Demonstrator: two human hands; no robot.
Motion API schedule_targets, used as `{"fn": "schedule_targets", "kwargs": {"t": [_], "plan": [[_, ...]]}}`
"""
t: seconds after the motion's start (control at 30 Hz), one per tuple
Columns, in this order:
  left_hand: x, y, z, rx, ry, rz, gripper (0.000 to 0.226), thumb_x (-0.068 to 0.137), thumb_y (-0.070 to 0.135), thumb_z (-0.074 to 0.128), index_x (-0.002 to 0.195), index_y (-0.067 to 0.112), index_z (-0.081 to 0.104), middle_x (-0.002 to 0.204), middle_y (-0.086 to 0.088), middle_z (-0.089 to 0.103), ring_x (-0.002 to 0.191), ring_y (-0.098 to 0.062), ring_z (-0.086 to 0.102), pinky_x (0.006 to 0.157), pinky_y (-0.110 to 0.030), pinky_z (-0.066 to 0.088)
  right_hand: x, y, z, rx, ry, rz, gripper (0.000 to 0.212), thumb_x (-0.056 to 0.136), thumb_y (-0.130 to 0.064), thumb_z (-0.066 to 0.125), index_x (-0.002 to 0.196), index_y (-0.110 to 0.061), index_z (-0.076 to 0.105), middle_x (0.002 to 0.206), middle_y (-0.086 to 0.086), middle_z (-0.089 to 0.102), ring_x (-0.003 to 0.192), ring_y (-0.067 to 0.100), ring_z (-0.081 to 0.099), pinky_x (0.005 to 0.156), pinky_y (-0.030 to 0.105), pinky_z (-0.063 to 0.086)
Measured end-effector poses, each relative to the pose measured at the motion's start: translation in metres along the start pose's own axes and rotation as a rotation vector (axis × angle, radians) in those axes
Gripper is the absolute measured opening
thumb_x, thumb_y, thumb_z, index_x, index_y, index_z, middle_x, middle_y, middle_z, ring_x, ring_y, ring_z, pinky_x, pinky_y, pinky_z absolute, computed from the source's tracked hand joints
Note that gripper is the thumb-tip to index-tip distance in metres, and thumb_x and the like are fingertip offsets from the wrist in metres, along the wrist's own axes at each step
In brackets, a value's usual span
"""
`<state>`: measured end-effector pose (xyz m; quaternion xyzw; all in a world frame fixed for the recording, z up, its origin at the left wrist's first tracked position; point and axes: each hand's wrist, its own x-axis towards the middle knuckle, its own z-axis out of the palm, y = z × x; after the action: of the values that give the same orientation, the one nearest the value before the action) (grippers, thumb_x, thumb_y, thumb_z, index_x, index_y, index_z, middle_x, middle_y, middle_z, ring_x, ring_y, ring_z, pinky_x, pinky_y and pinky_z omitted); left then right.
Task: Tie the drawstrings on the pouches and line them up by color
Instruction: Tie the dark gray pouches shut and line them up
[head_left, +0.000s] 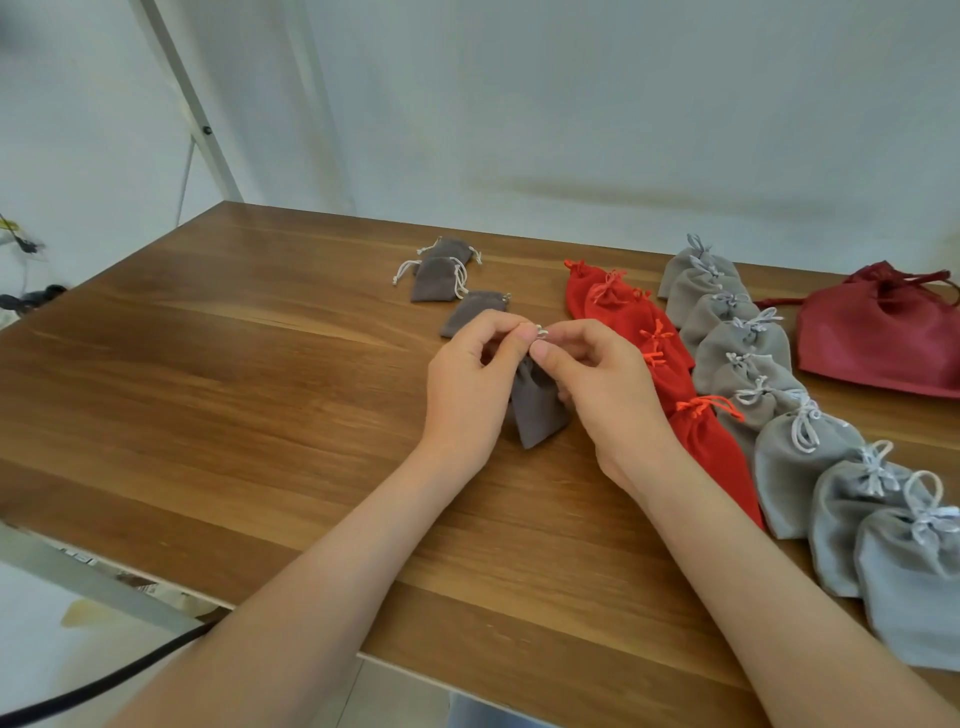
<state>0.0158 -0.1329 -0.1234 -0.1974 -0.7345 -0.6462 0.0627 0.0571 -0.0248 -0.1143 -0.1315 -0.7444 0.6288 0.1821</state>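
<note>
I see left hand (470, 384) and right hand (608, 389) over bench (208, 364) middle | fingers of both pinching drawstring (540, 331) | grey pouch (537, 410) beneath

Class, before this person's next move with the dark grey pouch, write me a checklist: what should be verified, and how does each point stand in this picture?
1. Grip: left hand and right hand both pinch the drawstring above the dark grey pouch: ok.
2. Knot finished: hidden by the fingers: cannot tell.
3. Red pouches tied, in a row: ok.
4. Light grey pouches tied, in a row: ok.
5. Other dark grey pouches tied: at least two show loose strings: not ok.
6. Room on the table left of the red row: ok.
</note>
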Motion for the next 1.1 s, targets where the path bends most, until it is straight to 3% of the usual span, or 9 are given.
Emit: {"fn": "schedule_targets", "kwargs": {"t": [0.1,0.3,0.37,0.47,0.6,0.7,0.87,1.1], "plan": [[0.001,-0.001,0.0,-0.002,0.003,0.008,0.011,0.093,0.02,0.059,0.09,0.02,0.07,0.088,0.005,0.069,0.087,-0.011,0.063,0.078,-0.031,0.052,-0.001,-0.001,-0.001,0.049,-0.041,0.004,0.008,0.089,-0.015,0.063,0.093,-0.016,0.069,0.078,-0.008,0.063,0.063,-0.004,0.052,0.061,0.015,0.038],[0.0,0.001,0.001,-0.011,0.038,-0.018,0.012,0.092,0.019,0.06,0.093,0.019,0.072,0.087,0.01,0.071,0.086,-0.003,0.064,0.079,-0.021,0.05,-0.002,-0.001,0.0,0.072,-0.045,0.017,0.008,0.089,-0.018,0.062,0.087,-0.015,0.069,0.088,0.009,0.068,0.078,0.016,0.06,0.068,0.028,0.046],[0.001,0.001,0.001,-0.039,0.042,-0.047,0.013,0.092,0.019,0.06,0.094,0.02,0.072,0.087,0.01,0.071,0.086,-0.001,0.064,0.079,-0.019,0.05,-0.001,-0.001,0.001,0.014,-0.037,0.003,0.009,0.09,-0.02,0.062,0.086,-0.014,0.068,0.086,0.007,0.067,0.077,0.014,0.059,0.068,0.028,0.046],[0.003,0.001,0.0,-0.151,0.028,-0.133,0.014,0.092,0.018,0.06,0.095,0.019,0.073,0.088,0.005,0.072,0.089,-0.01,0.066,0.082,-0.029,0.053,0.0,-0.001,0.002,-0.04,-0.034,-0.019,0.01,0.092,-0.021,0.06,0.089,-0.016,0.067,0.084,0.0,0.066,0.076,0.008,0.058,0.068,0.023,0.045],[0.007,0.002,-0.001,-0.385,-0.107,-0.268,0.015,0.092,0.014,0.058,0.094,0.011,0.073,0.084,-0.002,0.07,0.083,-0.014,0.063,0.079,-0.031,0.051,0.003,0.0,0.0,-0.075,-0.042,-0.009,0.013,0.095,-0.018,0.054,0.093,-0.014,0.066,0.089,0.001,0.067,0.08,0.008,0.058,0.068,0.02,0.043],[0.011,0.0,-0.001,-0.432,-0.207,-0.294,0.017,0.092,0.013,0.057,0.099,0.004,0.071,0.08,-0.005,0.061,0.075,-0.016,0.05,0.082,-0.035,0.043,0.003,0.0,-0.004,-0.079,-0.058,0.01,0.015,0.096,-0.014,0.05,0.095,-0.011,0.065,0.09,0.003,0.066,0.08,0.008,0.057,0.069,0.02,0.044],[0.011,0.002,-0.001,-0.445,-0.267,-0.314,0.014,0.091,0.005,0.056,0.091,0.008,0.069,0.075,-0.001,0.061,0.067,-0.006,0.047,0.068,-0.02,0.04,0.005,0.003,-0.008,-0.085,-0.049,-0.005,0.015,0.096,-0.011,0.049,0.092,-0.01,0.063,0.084,-0.001,0.063,0.076,0.006,0.054,0.068,0.021,0.042],[0.009,-0.004,-0.003,-0.298,-0.193,-0.241,0.014,0.089,0.01,0.061,0.093,0.017,0.073,0.088,0.005,0.071,0.079,-0.005,0.059,0.072,-0.018,0.047,0.002,0.009,-0.006,-0.335,0.059,-0.338,0.007,0.092,-0.008,0.054,0.088,-0.012,0.059,0.082,-0.005,0.06,0.076,0.0,0.053,0.067,0.008,0.038]]}}
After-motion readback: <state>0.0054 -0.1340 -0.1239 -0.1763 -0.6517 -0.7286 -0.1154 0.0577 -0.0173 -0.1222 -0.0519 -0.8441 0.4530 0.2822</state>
